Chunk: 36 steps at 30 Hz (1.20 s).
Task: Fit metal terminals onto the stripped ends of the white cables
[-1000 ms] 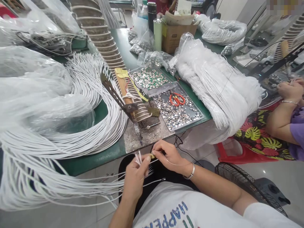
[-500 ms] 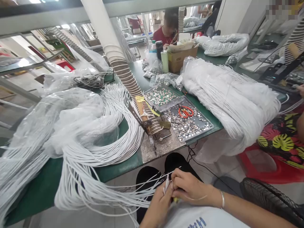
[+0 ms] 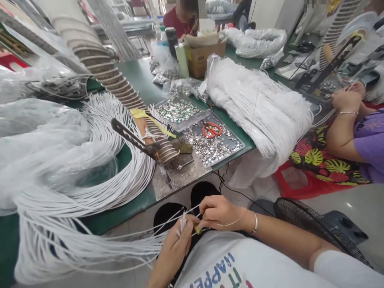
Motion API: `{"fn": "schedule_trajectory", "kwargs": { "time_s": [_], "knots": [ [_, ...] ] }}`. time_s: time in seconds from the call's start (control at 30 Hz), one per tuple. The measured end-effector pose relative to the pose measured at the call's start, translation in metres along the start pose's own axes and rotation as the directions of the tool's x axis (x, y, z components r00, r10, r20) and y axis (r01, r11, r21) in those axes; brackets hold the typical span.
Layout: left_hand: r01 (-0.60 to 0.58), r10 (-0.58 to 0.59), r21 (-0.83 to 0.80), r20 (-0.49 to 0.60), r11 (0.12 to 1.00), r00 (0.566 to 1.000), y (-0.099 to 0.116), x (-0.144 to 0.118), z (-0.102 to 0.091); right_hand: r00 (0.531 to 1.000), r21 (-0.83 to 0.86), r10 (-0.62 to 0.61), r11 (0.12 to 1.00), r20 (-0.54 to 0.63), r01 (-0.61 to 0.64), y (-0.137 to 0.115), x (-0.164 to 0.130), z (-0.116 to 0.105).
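Observation:
Over my lap, my left hand [image 3: 177, 237] is closed around several white cords [image 3: 144, 245] that run in from the left. Short white ends stick up between its thumb and fingers. My right hand [image 3: 221, 212] sits close beside it, fingers pinched on a white cord near its end; the very tip is hidden. A small yellow piece [image 3: 198, 229] shows between the hands, too small to name. The cords belong to a large looped bundle [image 3: 132, 186] on the green table, partly under clear plastic.
A ribbed hose [image 3: 120, 92] and a black-handled metal tool [image 3: 132, 138] stand over a worn plate [image 3: 159, 188]. Trays of small metal parts [image 3: 216, 148] hold red-handled snips [image 3: 211, 130]. Another cord bundle [image 3: 258, 104] lies right. A co-worker's hands [image 3: 348, 98] and a fan [image 3: 312, 224] are at right.
The view has turned right, so the table shifts left and the co-worker at right comes into view. My right hand has moved slightly away from my left; both stay closed.

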<state>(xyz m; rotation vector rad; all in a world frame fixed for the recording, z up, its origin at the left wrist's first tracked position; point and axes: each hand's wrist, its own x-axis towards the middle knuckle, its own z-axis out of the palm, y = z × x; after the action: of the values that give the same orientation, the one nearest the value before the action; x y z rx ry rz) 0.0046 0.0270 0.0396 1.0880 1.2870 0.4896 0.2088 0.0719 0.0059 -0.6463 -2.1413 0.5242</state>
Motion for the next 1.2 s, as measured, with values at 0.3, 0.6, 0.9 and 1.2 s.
{"fn": "schedule_trajectory", "kwargs": {
  "time_s": [0.3,0.6,0.9,1.2],
  "knots": [
    [-0.082,0.081,-0.007,-0.082,0.997,0.993,-0.013,0.0,-0.012,0.979,0.302,0.2,0.936,-0.042,-0.178,-0.007,-0.003,-0.02],
    [0.008,-0.016,-0.122,-0.065,0.992,0.998,-0.013,-0.004,0.0,0.912,0.553,0.216,0.738,0.35,-0.387,-0.004,0.006,-0.037],
    [-0.047,0.058,0.145,-0.079,0.988,0.995,-0.013,0.01,0.012,0.842,0.456,0.464,0.708,0.275,-0.54,-0.013,0.012,-0.001],
    [0.005,-0.005,-0.002,-0.011,1.0,1.0,-0.006,0.001,0.004,0.822,0.587,0.52,0.598,0.233,-0.545,-0.015,0.006,0.005]
  ]
}}
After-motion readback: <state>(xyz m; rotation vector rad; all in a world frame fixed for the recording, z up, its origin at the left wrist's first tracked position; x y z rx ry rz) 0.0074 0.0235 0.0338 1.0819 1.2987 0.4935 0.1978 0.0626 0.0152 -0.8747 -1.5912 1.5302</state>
